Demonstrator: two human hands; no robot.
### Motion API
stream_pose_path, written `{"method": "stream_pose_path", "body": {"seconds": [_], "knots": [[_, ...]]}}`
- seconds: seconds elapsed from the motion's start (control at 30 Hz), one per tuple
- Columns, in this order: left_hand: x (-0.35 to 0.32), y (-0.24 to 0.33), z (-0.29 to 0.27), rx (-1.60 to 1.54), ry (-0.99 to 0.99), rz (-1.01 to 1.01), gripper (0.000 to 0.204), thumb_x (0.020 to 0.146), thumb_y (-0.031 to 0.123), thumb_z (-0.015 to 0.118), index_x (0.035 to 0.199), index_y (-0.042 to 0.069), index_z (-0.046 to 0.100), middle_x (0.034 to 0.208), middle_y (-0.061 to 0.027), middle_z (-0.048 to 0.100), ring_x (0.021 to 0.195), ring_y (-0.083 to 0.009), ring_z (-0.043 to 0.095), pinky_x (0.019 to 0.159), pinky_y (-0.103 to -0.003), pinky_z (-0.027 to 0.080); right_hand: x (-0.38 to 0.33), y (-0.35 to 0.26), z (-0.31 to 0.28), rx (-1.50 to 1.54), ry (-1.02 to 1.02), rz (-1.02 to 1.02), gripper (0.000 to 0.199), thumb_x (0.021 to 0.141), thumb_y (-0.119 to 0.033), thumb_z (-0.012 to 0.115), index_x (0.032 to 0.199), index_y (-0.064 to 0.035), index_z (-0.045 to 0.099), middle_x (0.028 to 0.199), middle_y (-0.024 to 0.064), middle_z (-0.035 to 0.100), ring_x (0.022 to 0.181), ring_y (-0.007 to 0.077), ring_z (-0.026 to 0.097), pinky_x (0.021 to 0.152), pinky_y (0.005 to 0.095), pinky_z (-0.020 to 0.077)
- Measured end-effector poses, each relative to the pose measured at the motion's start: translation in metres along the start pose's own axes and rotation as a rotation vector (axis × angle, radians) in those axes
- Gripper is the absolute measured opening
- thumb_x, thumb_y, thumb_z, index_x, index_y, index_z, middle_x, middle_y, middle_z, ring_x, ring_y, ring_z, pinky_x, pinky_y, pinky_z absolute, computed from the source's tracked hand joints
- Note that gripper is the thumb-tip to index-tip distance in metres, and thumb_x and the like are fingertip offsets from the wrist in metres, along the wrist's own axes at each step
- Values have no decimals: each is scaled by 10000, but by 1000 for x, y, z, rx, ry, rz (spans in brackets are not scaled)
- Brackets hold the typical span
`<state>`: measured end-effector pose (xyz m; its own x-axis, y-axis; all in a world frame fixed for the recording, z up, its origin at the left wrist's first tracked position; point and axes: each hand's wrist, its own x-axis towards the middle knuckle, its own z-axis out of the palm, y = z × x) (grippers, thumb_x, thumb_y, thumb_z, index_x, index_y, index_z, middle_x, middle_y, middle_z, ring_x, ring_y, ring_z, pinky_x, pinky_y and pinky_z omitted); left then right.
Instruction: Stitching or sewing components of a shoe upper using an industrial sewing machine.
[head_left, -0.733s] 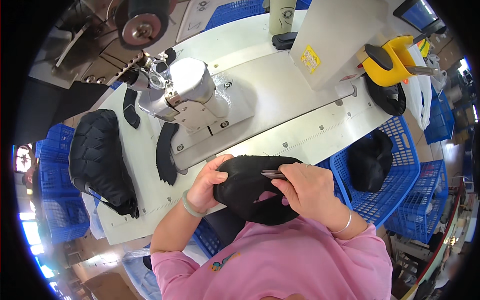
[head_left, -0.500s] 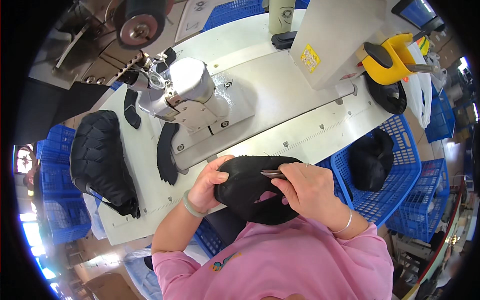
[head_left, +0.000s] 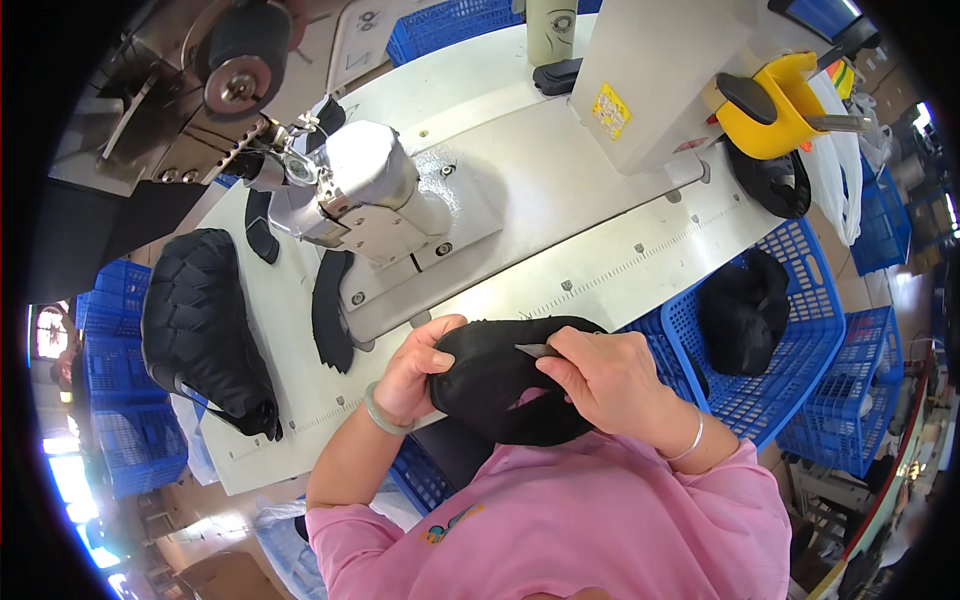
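Against the table's front edge, my left hand (head_left: 410,372) grips the left end of a black fabric piece (head_left: 480,385), thumb on top and fingers at its back edge. The piece is curved, with a hole through which the pink shirt shows. My right hand (head_left: 610,375) is closed around small metal thread snips (head_left: 537,350), whose pointed tip lies over the upper part of the fabric. Most of the snips is hidden inside the fist. Whether the tip touches the cloth, I cannot tell.
A post-bed sewing machine (head_left: 370,190) stands ahead on the white table (head_left: 590,270). At left lie a quilted black piece (head_left: 200,320) and black strips (head_left: 330,310). A blue basket (head_left: 815,345) with black pieces is at right, below a yellow holder (head_left: 775,120).
The snips have shifted slightly left, and their tip is turned a little differently. The right fingers sit further over the fabric. The left hand keeps its hold.
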<state>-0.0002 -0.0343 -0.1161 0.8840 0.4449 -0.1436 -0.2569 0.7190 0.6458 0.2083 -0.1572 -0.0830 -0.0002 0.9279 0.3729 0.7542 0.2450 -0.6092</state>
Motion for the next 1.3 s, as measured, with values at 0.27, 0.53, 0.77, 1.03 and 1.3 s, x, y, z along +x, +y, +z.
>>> {"method": "stream_pose_path", "body": {"seconds": [0.27,0.53,0.77,1.03,1.3], "knots": [[-2,-1,-3,-42,52,29,258,783,120,573,995,-16,521,967,-93,617,848,-142,611,785,-265,508,4,-4,-9,-131,106,-23,212,822,-222,699,819,-76,545,605,53,525,499,228,550,437,339,416],[-1,0,-2,-45,45,20,249,782,137,582,968,-22,532,964,-99,619,834,-147,610,771,-271,509,4,-4,-10,-136,120,-46,207,815,-220,703,814,-78,553,621,50,534,506,219,558,444,329,417],[-2,-2,-6,-71,-4,24,257,778,162,591,946,-25,536,952,-106,621,824,-156,611,769,-272,509,4,-4,-12,-148,94,-52,197,818,-217,699,818,-80,558,619,50,534,501,220,559,439,331,413],[-2,3,2,39,38,-26,235,788,174,580,916,-15,524,914,-87,602,779,-135,583,716,-256,493,2,3,-5,-97,30,-76,228,850,-228,672,767,-86,515,604,53,523,482,237,546,415,348,395],[-2,0,2,30,39,-26,180,780,163,574,847,14,499,816,-45,554,715,-111,538,662,-238,466,1,3,-8,-111,102,-63,228,841,-222,686,777,-78,520,592,56,509,473,239,538,410,351,390]]}}
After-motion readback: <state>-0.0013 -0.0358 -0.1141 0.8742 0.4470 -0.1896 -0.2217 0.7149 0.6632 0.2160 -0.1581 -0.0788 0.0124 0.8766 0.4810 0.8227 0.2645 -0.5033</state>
